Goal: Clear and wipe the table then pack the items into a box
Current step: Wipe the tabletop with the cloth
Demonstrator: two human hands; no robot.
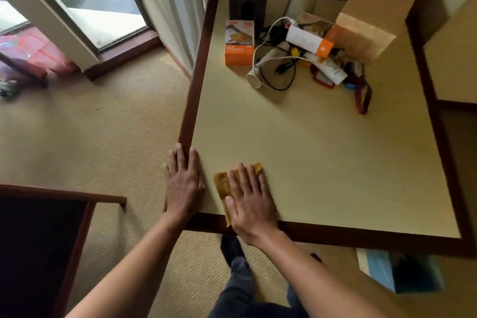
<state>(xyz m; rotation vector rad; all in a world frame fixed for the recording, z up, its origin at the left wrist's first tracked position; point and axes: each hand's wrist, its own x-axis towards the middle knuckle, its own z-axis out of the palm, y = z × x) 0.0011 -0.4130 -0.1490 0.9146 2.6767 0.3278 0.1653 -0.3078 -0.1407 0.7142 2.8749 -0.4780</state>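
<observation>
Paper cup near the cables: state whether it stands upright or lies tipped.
Tipped. The paper cup lies on its side on the table, its open rim facing the near-left.

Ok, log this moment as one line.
stage: wiping | right hand: flat on cloth | left hand: flat on table corner | clutter: far side, unpacked

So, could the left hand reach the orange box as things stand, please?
Probably, with a stretch: the left hand lies flat on the near corner, and only bare table separates it from the orange box.
</observation>
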